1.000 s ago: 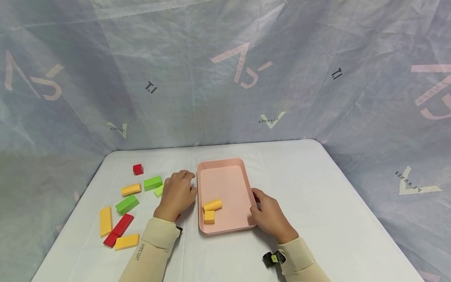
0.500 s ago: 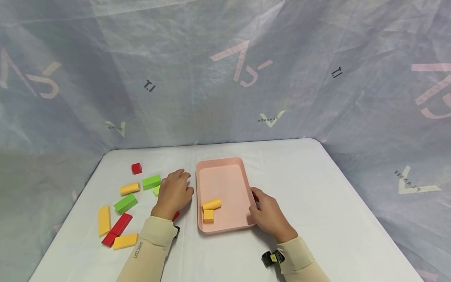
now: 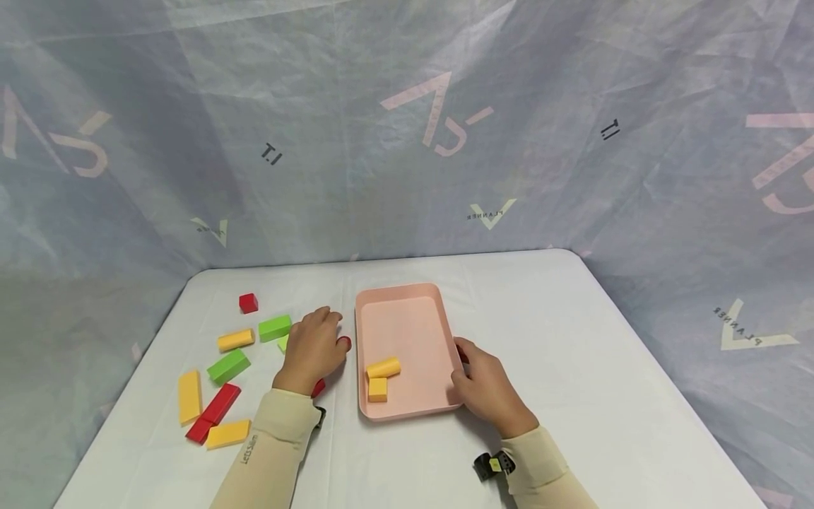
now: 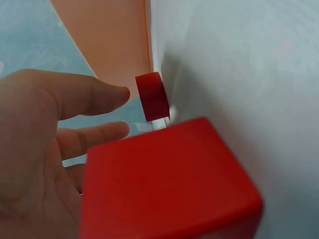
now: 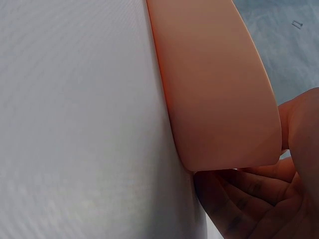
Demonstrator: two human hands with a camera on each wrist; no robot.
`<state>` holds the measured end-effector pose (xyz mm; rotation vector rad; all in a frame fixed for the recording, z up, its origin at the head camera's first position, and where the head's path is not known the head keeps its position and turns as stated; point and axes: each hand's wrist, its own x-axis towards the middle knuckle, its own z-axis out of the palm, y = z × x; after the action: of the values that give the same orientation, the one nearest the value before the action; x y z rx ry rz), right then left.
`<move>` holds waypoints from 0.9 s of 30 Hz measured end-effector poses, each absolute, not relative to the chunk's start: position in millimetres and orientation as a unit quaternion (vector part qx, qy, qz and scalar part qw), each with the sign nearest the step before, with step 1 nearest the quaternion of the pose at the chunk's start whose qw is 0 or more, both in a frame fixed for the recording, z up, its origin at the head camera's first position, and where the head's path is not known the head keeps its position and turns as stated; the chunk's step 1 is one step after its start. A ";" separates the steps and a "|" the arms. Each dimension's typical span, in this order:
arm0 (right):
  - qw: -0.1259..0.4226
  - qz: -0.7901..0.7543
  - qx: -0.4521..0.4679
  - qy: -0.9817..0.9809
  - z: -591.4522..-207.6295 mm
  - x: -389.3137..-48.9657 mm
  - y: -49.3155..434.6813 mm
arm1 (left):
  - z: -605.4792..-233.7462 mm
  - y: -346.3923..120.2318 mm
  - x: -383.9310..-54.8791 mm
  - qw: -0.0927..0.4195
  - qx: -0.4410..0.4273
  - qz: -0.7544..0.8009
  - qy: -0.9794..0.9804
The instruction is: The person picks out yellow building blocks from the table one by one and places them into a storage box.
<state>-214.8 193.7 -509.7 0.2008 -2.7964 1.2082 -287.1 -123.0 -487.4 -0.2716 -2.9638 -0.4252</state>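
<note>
A grey-blue fabric backdrop (image 3: 356,162), printed with pale letters and marks, hangs behind a table (image 3: 585,339) covered in white cloth. In front of you lies a pink tray (image 3: 410,325); inside it, toward the near left corner, are a yellow rounded block (image 3: 384,367) and a yellow cube (image 3: 378,390). Your right hand (image 3: 488,385) pinches the tray's right wall toward the near corner, thumb at the rim, fingers against the outside. Your left hand (image 3: 314,350) is just left of the tray, its fingers spread and slightly bent; in your left wrist view, a narrow gap separates a fingertip from a small red piece (image 4: 153,97) beside the tray's left wall. A larger red block (image 4: 169,184) is under your left wrist, also left of the tray. Farther left of the tray you have a red cube (image 3: 249,303), two green blocks (image 3: 229,366), a yellow cylinder (image 3: 235,340), two flat yellow blocks (image 3: 189,397) and two red bars (image 3: 220,404) set end to end.
</note>
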 end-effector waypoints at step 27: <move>0.043 0.389 0.064 -0.918 -507.6 -213.7 193.2 | -482.3 -122.5 -283.8 0.070 -0.068 -0.119 -0.988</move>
<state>-213.7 193.2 -507.6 0.1944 -2.8074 1.1889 -283.8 -122.5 -482.3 -0.2042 -2.9740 -0.3582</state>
